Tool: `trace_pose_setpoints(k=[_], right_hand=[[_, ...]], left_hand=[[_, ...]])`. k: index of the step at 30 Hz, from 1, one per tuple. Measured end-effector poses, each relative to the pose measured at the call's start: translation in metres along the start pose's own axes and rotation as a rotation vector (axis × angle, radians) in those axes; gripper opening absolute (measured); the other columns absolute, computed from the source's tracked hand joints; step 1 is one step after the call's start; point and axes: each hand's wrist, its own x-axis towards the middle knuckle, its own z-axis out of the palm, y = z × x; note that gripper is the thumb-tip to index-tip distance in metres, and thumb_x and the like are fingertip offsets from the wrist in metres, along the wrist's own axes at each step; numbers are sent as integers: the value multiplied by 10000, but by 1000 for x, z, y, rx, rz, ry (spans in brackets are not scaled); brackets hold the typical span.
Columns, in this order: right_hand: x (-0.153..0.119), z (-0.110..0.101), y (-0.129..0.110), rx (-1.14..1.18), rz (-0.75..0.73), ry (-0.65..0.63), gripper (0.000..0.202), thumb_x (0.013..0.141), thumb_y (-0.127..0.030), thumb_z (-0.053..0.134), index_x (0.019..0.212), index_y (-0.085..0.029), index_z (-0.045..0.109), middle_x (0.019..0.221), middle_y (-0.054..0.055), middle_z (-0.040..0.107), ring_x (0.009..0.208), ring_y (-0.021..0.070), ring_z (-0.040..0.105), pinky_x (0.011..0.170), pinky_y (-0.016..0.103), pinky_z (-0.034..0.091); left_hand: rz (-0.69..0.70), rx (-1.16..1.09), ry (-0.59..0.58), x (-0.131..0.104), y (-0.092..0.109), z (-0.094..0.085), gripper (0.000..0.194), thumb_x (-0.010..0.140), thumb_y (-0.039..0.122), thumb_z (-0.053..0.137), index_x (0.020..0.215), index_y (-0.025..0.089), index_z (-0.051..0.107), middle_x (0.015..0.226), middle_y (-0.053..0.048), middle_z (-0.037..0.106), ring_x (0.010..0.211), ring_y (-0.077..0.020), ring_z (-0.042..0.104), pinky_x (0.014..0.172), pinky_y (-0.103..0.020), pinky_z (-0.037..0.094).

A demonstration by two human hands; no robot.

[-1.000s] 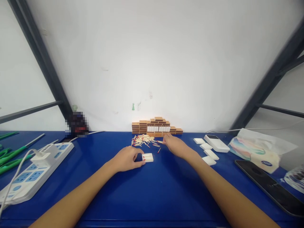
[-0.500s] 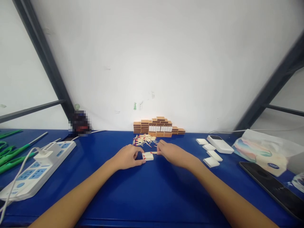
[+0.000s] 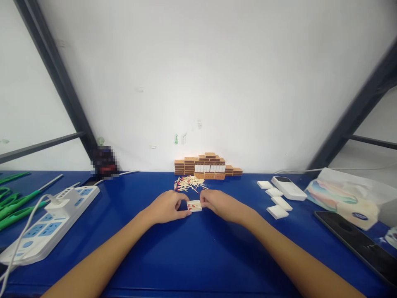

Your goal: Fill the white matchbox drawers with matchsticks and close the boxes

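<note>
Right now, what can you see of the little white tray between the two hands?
The little white tray is small, shallow and rectangular, with low walls and an open top, and looks like card. It sits on the blue table, in front of the loose match pile. Red-tipped matches lie inside. The left hand grips its left end; the right hand is at its right end.

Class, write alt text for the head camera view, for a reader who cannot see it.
Two bare hands, left and right, hold a small white tray of matches on a blue table; behind lie loose matches and stacked matchboxes.
</note>
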Motion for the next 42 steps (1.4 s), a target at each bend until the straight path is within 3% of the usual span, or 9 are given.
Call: trace_pose_setpoints(k=[6,11,17,32,42], right_hand=[[-2,-10,8,168,-6,103,118,987,-200,584,891,-177,650,863,35,683,745,161,576,653,254,378],[4,2,7,316,-36,119,113,969,-244,617,907,-177,685,800,11,665,693,147,563,638,246,402],[9,19,4,270,-96,181,72,954,-182,626,917,-187,688,839,7,672,729,145,565,696,249,405],[10,25,8,120,-145,223,75,960,-168,638,959,-185,711,972,44,634,866,163,594,758,266,436],[18,38,5,-8,-162,217,92,997,-260,648,942,-190,674,957,32,617,874,173,597,744,277,420]], left_hand=[[-3,-6,4,0,-1,2,352,854,506,716,1077,236,746,642,41,612,549,-121,523,544,-254,304],[7,-5,9,-1,-1,1,352,861,513,702,1062,228,746,655,30,620,560,-129,539,546,-259,310],[12,18,8,-1,1,1,303,874,502,688,970,217,729,675,21,636,583,-132,553,563,-262,315],[-3,32,10,-1,2,2,321,874,494,684,1029,217,728,686,17,642,590,-139,551,559,-263,309],[4,53,0,-2,7,4,257,866,456,686,909,203,690,665,32,613,566,-125,522,555,-264,304]])
